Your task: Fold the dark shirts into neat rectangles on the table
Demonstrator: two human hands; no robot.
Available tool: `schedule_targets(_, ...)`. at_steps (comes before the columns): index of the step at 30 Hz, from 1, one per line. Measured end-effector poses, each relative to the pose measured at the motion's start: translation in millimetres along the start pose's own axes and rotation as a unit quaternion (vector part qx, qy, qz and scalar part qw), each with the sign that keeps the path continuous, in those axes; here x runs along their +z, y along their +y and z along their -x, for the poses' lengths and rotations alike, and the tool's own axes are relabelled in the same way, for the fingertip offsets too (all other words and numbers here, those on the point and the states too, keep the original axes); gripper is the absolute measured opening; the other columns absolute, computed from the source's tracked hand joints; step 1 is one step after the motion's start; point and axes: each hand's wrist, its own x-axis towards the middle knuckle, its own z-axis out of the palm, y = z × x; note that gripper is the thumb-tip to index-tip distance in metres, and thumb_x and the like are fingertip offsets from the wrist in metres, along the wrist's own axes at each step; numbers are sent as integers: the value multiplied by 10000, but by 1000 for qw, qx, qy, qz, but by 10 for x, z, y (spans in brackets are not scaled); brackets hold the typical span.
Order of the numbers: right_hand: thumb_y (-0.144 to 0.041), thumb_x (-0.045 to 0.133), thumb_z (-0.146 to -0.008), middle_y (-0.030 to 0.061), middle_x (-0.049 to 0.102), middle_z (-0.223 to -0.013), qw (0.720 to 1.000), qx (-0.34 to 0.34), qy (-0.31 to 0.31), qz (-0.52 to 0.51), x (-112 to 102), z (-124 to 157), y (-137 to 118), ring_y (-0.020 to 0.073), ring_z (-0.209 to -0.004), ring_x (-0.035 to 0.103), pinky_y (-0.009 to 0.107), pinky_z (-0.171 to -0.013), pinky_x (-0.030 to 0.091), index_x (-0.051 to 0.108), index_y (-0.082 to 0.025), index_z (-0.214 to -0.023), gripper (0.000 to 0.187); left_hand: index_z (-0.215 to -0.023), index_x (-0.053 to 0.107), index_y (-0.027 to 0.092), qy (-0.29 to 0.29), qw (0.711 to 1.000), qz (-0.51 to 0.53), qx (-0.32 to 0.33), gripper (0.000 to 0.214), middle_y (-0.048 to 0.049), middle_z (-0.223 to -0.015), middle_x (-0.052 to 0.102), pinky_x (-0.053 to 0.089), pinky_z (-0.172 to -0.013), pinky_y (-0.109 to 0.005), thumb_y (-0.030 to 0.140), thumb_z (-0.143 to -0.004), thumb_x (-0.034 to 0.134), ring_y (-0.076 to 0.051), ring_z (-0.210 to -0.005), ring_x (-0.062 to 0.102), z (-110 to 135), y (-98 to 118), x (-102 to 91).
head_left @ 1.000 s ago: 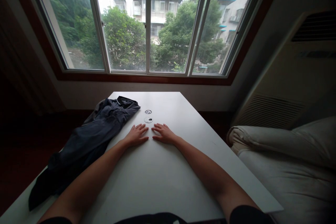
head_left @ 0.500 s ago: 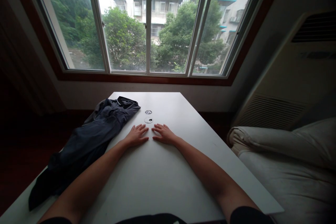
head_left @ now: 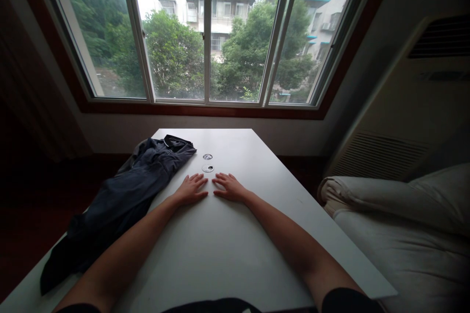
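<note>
Both of my hands lie flat on a white table (head_left: pixel 213 254), palms down and fingers spread. My left hand (head_left: pixel 191 189) rests just left of the middle, and my right hand (head_left: pixel 229 187) faces it across a narrow gap. Neither holds anything. Just beyond the fingertips are two round disc-like marks or pieces, a nearer one (head_left: pixel 205 168) and a farther one (head_left: pixel 207 156); whether they are loose or fixed I cannot tell. Left of my left arm lies a dark collared shirt (head_left: pixel 128 190), stretched lengthwise along the table's left side, its collar at the far end.
A wide window (head_left: pixel 207 102) with a red-brown frame stands behind the table. To the right are a pale padded seat (head_left: pixel 404 234) and a large upright vented unit (head_left: pixel 389 151). A curtain (head_left: pixel 36 93) hangs at the left.
</note>
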Motion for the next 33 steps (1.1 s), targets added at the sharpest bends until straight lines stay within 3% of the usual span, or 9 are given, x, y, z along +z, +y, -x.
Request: schedule_targets(33, -680, 594, -965, 88, 379, -1681, 1000, -4, 5, 1, 12, -17, 12, 335, -1565, 318, 583, -1279, 194, 516, -335, -1562, 694, -1604, 449, 305, 3, 1000, 4, 0, 698, -93, -1729, 292, 156, -1277, -586, 667, -1008, 473, -347, -1599, 221, -4, -10, 20)
